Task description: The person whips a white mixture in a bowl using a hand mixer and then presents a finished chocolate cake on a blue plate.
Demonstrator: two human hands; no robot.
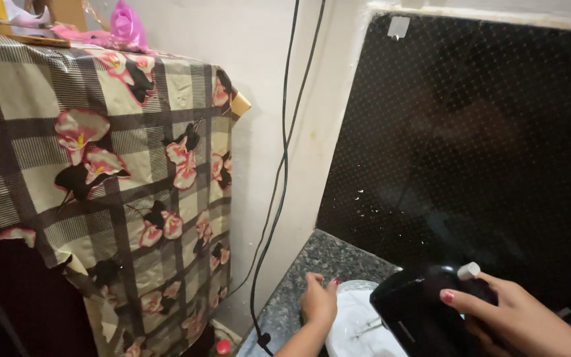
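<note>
A black hand mixer (418, 311) sits low at the right of the view, over a white bowl (358, 324) that rests on the speckled grey stone counter (312, 264), with thin metal beaters reaching down into the bowl. The right hand (503, 314) wraps around the mixer's body from the right, fingers closed on it and one fingertip beside a small white button on top. The left hand (318, 303) comes up from below and rests on the bowl's left rim, fingers curled over the edge. Behind stands a glossy black wall panel (484, 145), flecked with white spatter near the bowl. Two dark cables (284, 158) hang down the pale wall to the counter's left edge. Further left, a checked floral cloth (100, 172) drapes a tall object, with a pink bag (127, 26) on top. The counter ends just left of the bowl.
</note>
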